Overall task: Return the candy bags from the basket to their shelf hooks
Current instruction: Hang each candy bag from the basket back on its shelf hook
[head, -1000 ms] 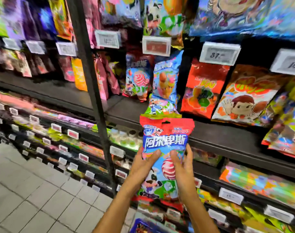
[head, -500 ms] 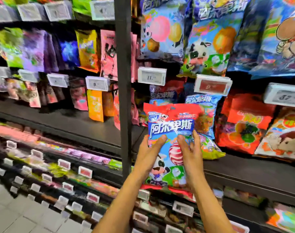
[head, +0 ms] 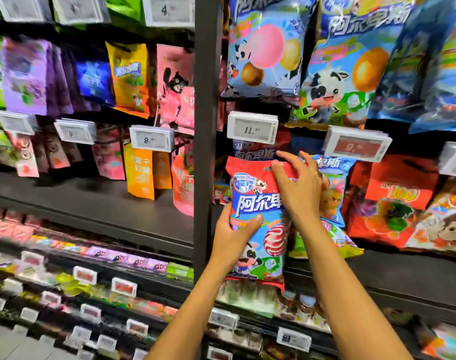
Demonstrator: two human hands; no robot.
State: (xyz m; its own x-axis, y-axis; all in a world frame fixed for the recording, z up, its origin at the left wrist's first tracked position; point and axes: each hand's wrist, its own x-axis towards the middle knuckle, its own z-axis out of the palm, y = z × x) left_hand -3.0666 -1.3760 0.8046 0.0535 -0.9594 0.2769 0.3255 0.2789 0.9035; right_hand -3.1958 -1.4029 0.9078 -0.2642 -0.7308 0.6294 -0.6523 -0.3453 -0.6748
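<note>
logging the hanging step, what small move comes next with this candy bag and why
Probably lift the candy bag slightly toward the white price tag: its top sits below it, the left hand grips its side, the right hand rests on its top. The hook is hidden.

A shop's sweets aisle is showing here: glossy printed plastic candy bags (head: 263,53) are hanging in crowded rows above black metal shelves (head: 117,211), white electronic price tags (head: 252,128) are displaying numbers under each row, and small coloured packets (head: 128,261) are lining the lower tiers.
</note>
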